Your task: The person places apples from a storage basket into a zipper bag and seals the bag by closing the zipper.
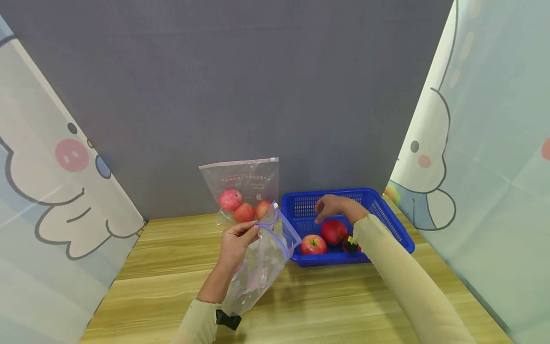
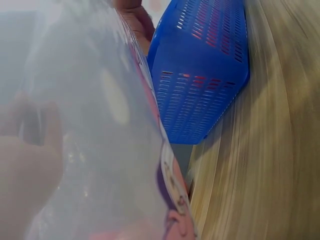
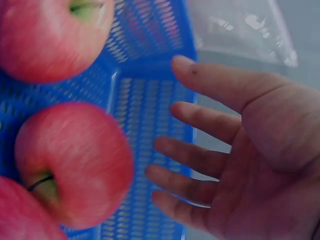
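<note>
My left hand (image 1: 235, 243) pinches the top edge of a clear zip bag (image 1: 263, 267) with a purple closure strip. The bag hangs down beside my forearm and fills much of the left wrist view, where a cartoon print shows along its edge. Over the blue basket (image 1: 296, 193) is my right hand (image 1: 337, 206), its fingers spread and slightly bent, touching no fruit. Below it lie a red apple (image 1: 334, 231) and a paler striped apple (image 1: 313, 245). A third apple is partly covered by a dark item at my right cuff. The right wrist view shows the apples (image 3: 75, 162) apart from my fingers.
Behind my left hand a second clear zip bag (image 1: 240, 184) stands against the grey backdrop (image 1: 275, 95), with several apples (image 1: 230, 200) inside. The wooden table (image 1: 172, 267) runs beneath everything. Cartoon-printed curtains (image 1: 485, 143) close off both sides.
</note>
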A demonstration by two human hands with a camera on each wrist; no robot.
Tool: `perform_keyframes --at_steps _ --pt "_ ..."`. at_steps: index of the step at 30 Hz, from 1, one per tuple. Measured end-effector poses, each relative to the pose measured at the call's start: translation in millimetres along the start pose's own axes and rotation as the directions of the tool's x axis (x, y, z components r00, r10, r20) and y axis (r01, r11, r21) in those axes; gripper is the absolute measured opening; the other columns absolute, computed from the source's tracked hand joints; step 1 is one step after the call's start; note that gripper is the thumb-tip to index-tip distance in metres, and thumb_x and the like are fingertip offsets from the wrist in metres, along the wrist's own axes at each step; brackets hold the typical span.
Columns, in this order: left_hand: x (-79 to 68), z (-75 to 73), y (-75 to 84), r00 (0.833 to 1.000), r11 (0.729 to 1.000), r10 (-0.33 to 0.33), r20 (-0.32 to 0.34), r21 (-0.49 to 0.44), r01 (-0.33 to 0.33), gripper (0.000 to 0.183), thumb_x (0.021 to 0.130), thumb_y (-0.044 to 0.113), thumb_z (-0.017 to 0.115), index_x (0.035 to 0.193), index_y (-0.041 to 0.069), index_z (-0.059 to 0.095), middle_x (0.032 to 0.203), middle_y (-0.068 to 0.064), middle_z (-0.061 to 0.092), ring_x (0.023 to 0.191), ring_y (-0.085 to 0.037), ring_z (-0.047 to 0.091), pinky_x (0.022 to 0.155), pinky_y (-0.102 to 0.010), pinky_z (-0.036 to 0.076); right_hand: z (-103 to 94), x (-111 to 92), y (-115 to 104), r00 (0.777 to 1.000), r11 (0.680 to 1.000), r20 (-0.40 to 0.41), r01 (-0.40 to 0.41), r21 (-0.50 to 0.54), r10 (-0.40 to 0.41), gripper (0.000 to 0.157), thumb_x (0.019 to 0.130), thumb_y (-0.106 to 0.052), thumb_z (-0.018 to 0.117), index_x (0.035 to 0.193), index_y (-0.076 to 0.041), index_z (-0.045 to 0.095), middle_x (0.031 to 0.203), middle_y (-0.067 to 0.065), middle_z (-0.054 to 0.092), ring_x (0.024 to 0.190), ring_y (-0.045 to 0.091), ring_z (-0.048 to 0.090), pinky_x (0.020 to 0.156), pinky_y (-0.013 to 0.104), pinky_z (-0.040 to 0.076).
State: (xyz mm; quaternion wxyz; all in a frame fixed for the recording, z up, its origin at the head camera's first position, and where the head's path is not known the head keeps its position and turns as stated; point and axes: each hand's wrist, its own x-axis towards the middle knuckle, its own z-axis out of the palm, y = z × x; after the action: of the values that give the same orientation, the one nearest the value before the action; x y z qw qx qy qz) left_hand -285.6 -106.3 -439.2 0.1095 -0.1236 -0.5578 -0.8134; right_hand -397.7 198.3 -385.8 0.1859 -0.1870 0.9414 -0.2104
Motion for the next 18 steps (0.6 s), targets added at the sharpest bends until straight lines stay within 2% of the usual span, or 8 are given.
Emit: perform_keyframes --at_steps 3,5,7,10,11,14,17,18 --pt "-0.1 -0.6 -1.0 1.0 1.0 -0.014 -0.003 -0.01 0.014 0.022 0.086 -0.013 0.065 0.089 0.005 0.077 0.082 -0.004 0.071 0.07 -0.012 0.066 0.069 -0.03 0.058 3.8 3.2 8.3 0.997 0.999 0.064 -0.049 0.015 0.048 0.043 0.081 -0.027 0.08 0.114 -0.005 0.066 0.117 0.011 0.062 0.109 0.029 0.055 0.097 0.046 0.044" --pt "-0.2 -0.8 -1.8 1.0 1.0 -0.019 -0.005 -0.012 0.019 0.027 0.085 -0.013 0.066 0.086 0.011 0.078 0.083 -0.004 0.071 0.069 -0.012 0.066 0.069 -0.03 0.058 6.5 4.7 13.3 0.992 0.996 0.101 -0.084 0.022 0.082 0.045 0.08 -0.028 0.081 0.116 -0.006 0.064 0.119 0.012 0.06 0.112 0.03 0.054 0.098 0.048 0.043" --pt "-0.8 -0.3 -2.1 1.0 1.0 -0.022 -0.007 -0.012 0.022 0.026 0.085 -0.012 0.066 0.086 0.011 0.078 0.084 -0.004 0.072 0.069 -0.012 0.066 0.069 -0.03 0.058 8.5 5.4 18.0 0.985 0.993 0.134 -0.117 0.015 0.114 0.049 0.079 -0.03 0.081 0.118 -0.007 0.063 0.119 0.01 0.058 0.111 0.031 0.053 0.097 0.051 0.043" --pt "-2.4 0.2 -2.2 0.999 1.0 -0.029 -0.014 -0.009 0.029 0.013 0.084 -0.011 0.068 0.092 -0.002 0.075 0.083 -0.004 0.071 0.068 -0.013 0.066 0.069 -0.031 0.058 11.4 5.5 24.8 0.968 0.984 0.178 -0.178 0.002 0.175 0.055 0.076 -0.034 0.082 0.122 -0.011 0.062 0.12 0.008 0.056 0.11 0.03 0.053 0.095 0.054 0.044" --pt "-2.6 -0.3 -2.5 0.999 0.999 -0.031 -0.016 -0.012 0.031 0.013 0.084 -0.011 0.069 0.092 -0.002 0.075 0.082 -0.005 0.071 0.068 -0.013 0.066 0.069 -0.031 0.058 12.2 5.3 26.3 0.964 0.981 0.187 -0.193 -0.003 0.19 0.057 0.075 -0.034 0.082 0.123 -0.011 0.062 0.121 0.008 0.056 0.109 0.031 0.052 0.094 0.055 0.044" --pt "-2.9 -2.3 -3.2 1.0 1.0 -0.027 -0.015 -0.016 0.026 0.015 0.084 -0.011 0.068 0.091 0.001 0.076 0.081 -0.004 0.071 0.068 -0.014 0.066 0.069 -0.031 0.058 14.4 4.6 28.9 0.95 0.971 0.205 -0.241 0.006 0.234 0.062 0.072 -0.032 0.084 0.127 -0.012 0.06 0.124 0.009 0.056 0.11 0.032 0.052 0.092 0.055 0.045" --pt "-1.2 -4.3 -3.9 1.0 1.0 -0.016 -0.001 -0.022 0.016 0.026 0.085 -0.01 0.068 0.087 0.014 0.078 0.081 -0.003 0.071 0.069 -0.013 0.067 0.07 -0.03 0.058 13.0 4.8 29.4 0.939 0.961 0.211 -0.275 -0.01 0.271 0.065 0.07 -0.032 0.085 0.128 -0.014 0.06 0.127 0.013 0.054 0.113 0.036 0.051 0.088 0.054 0.048" --pt "-0.4 -4.6 -3.7 1.0 1.0 -0.014 0.003 -0.02 0.014 0.026 0.085 -0.01 0.068 0.087 0.014 0.078 0.081 -0.002 0.071 0.069 -0.013 0.067 0.07 -0.03 0.057 12.1 5.7 29.5 0.934 0.958 0.218 -0.287 -0.013 0.283 0.065 0.07 -0.032 0.085 0.128 -0.014 0.06 0.127 0.014 0.053 0.113 0.037 0.05 0.087 0.053 0.049"
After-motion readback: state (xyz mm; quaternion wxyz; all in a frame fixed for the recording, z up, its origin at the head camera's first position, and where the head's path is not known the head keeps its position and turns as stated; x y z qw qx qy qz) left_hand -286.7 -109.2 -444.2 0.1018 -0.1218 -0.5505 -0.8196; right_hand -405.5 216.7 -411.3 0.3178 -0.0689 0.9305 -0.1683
